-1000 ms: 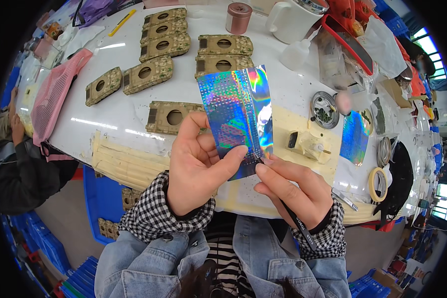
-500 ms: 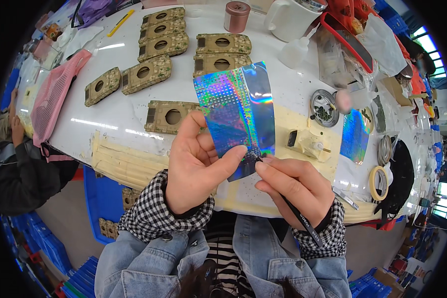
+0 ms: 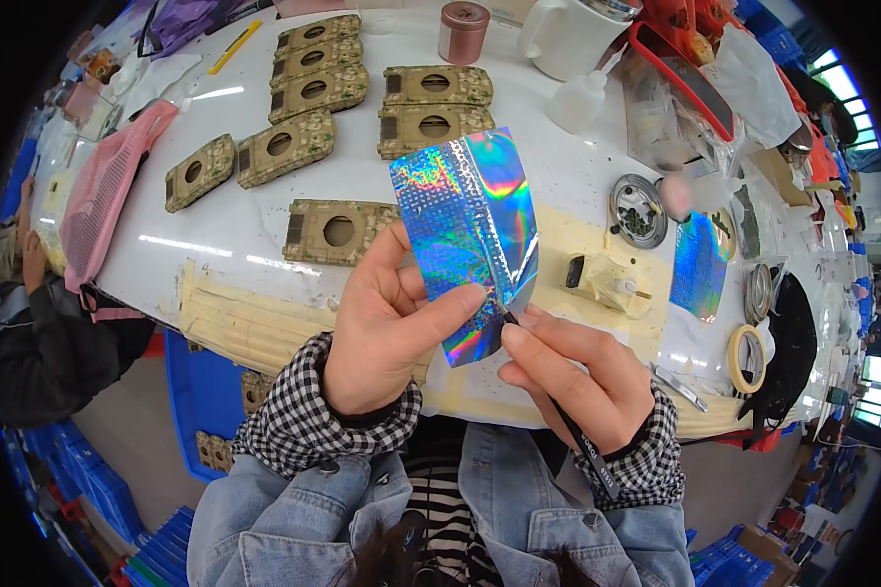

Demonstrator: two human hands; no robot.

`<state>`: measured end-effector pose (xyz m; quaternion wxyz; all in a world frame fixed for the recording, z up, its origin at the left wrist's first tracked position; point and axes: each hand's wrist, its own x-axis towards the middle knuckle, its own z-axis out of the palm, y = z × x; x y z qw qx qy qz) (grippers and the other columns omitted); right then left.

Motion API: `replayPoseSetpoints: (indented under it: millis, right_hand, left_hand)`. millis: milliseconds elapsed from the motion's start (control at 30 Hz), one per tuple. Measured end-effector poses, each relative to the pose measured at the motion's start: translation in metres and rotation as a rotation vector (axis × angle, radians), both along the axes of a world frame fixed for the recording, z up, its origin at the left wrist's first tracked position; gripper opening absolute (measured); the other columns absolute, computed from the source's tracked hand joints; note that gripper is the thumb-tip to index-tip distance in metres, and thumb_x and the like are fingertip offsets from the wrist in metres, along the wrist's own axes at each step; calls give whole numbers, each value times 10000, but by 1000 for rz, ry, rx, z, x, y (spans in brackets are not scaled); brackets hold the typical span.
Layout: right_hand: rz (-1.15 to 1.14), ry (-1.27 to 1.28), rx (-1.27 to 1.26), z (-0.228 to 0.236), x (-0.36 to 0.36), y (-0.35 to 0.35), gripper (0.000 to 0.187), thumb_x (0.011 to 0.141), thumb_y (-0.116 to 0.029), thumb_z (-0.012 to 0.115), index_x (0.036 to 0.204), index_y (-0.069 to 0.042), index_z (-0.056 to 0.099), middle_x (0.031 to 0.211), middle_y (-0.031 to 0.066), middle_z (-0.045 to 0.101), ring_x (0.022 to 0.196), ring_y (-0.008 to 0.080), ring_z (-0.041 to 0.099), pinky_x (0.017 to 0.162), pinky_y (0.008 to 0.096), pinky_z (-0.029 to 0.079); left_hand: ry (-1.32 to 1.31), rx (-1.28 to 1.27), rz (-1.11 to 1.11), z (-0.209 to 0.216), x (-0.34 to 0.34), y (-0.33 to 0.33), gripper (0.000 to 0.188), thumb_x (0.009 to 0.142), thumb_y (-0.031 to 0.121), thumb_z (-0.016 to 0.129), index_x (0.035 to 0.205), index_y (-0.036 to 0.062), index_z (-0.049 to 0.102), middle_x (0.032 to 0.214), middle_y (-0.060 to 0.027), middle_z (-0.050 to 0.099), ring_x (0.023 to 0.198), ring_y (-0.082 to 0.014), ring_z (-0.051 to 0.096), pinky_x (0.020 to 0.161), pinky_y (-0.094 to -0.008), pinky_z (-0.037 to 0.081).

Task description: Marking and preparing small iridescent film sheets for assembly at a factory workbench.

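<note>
Denim sleeves [image 3: 282, 523] with black-and-white checked cuffs [image 3: 294, 416] rise from the lower edge of the frame, both forearms angled inward. The right hand [image 3: 582, 377], right of centre, pinches a slim, matte black tool [image 3: 582, 435], thumb and fingertips together near its upper end, the shaft slanting down across the palm. Left of centre, the left hand [image 3: 382, 328] is turned palm inward, its thumb pressed flat on a glossy holographic sheet [image 3: 465, 220], fingers curled behind. The sheet stands tilted at mid-frame, gently bowed, one side dotted with a small grid, the other smooth; the tool's tip meets its lower right part.

Beyond, on the white bench [image 3: 225, 210], lies a camouflage-patterned part [image 3: 308, 245] with a round opening. A pale, lumpy block [image 3: 607, 284] sits right of the sheet. Farther off, near the top, stands a metallic pink canister [image 3: 464, 37].
</note>
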<state>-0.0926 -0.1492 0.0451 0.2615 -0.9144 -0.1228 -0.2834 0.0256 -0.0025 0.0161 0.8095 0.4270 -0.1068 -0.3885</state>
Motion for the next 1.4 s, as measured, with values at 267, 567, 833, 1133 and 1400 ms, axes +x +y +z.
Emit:
replayPoseSetpoints:
  millis: [267,567,833,1133,1400]
  right_hand:
    - [-1,42,59,1,0,0,376,714,-70,784,1069,-1,679,951,137,664,865,254,688,724,326,592]
    - [-33,95,213,6,2,0,340,711,-7,778,1038,-13,686,914,122,660,810,234,680,679,298,569]
    - [-49,115,263,7,2,-1,319,743,22,754,1049,-20,678,910,116,659,774,224,677,651,301,560]
    - [-24,132,324,7,2,-4,318,753,64,724,1060,6,660,910,144,667,785,233,680,666,293,553]
    - [-16,133,340,6,2,-4,311,760,72,714,1059,11,653,912,148,670,786,235,680,672,292,549]
  left_hand:
    - [-42,-1,24,-2,0,1,470,862,-65,607,1269,-7,381,1133,-136,643,1018,-159,638,888,-290,517]
    - [-110,9,70,0,-5,2,528,844,-87,618,1292,9,356,1127,-136,647,1010,-158,639,871,-283,521]
    - [-132,-10,86,-1,-7,1,560,847,-93,611,1314,35,330,1129,-133,644,1012,-166,639,870,-294,523]
    - [-101,-6,42,2,-4,2,519,856,-88,598,1300,-6,342,1152,-149,630,1037,-174,630,891,-303,517]
    - [-76,-26,54,3,-5,0,510,857,-88,595,1297,-16,347,1168,-148,624,1048,-171,625,904,-299,508]
